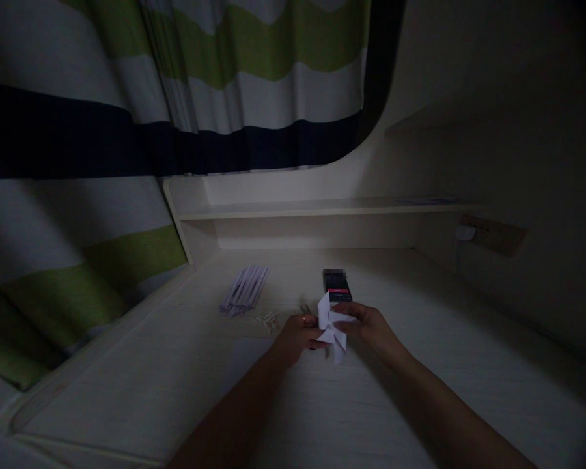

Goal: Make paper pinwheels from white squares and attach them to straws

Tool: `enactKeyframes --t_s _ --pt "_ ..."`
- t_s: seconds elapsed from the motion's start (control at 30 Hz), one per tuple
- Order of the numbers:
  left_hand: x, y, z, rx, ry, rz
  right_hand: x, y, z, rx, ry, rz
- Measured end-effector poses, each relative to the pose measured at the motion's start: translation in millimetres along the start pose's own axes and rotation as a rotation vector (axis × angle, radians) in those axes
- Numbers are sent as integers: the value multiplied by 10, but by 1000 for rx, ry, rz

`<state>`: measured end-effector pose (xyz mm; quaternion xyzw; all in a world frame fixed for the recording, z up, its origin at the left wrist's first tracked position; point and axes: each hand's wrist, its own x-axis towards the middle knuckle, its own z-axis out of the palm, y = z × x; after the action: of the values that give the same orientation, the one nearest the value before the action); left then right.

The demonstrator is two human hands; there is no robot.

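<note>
Two-handed pinch: left hand (297,339) and right hand (371,329) closed on paper pinwheel (331,326) | I judge it light, crushable; hold folded centre | purple sticks (244,290) at 10 o'clock

Striped curtain (176,85), shelf (322,208), purple straws (244,290), dark box (336,286)

- Single view, worn on the person's head, facing forward and down along both forearms.
- Close over the counter (444,378); left hand (297,339) and right hand (371,329) sit just below centre.
- Shelf (322,208) and curtain (102,130) fill the top.
</note>
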<state>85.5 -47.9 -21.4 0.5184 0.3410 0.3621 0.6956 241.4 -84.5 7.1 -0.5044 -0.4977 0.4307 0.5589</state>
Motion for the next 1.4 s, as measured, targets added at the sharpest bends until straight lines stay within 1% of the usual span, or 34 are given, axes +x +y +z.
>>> enactKeyframes --t_s 0.17,0.27,0.37,0.5,0.57,0.63,0.7,0.8,0.87,0.97,1.07,1.2,1.3,1.4 --pt "-9 29 9 -24 -13 8 16 -29 -64 4 -44 -44" --pt "-5 45 19 -40 40 41 23 -39 -65 71 -55 -75" --pt "4 58 27 -69 93 66 15 -26 -28 76 -63 -31" --pt "-12 79 47 -51 109 83 4 30 28 71 -98 13" --pt "-28 93 60 -47 109 82 11 59 40 72 -84 9" --pt "-35 104 66 -54 99 85 22 78 38 66 -45 -5" --pt "-27 111 63 -75 124 100 29 80 27 70 -8 -22" --pt "-4 113 48 -68 260 189 23 48 9 80 38 -43" --pt "-1 113 43 43 334 311 10 15 3 90 66 -52" --pt "-26 113 54 335 350 531 -5 -19 6 111 95 -66" --pt "-55 103 74 542 332 657 -5 -13 15 129 101 -75" --pt "-47 59 79 572 299 670 4 29 33 126 61 -89" --pt "-26 30 81 522 294 662 -1 41 47 112 37 -93" --pt "-21 27 98 476 313 639 -14 34 58 99 37 -95"
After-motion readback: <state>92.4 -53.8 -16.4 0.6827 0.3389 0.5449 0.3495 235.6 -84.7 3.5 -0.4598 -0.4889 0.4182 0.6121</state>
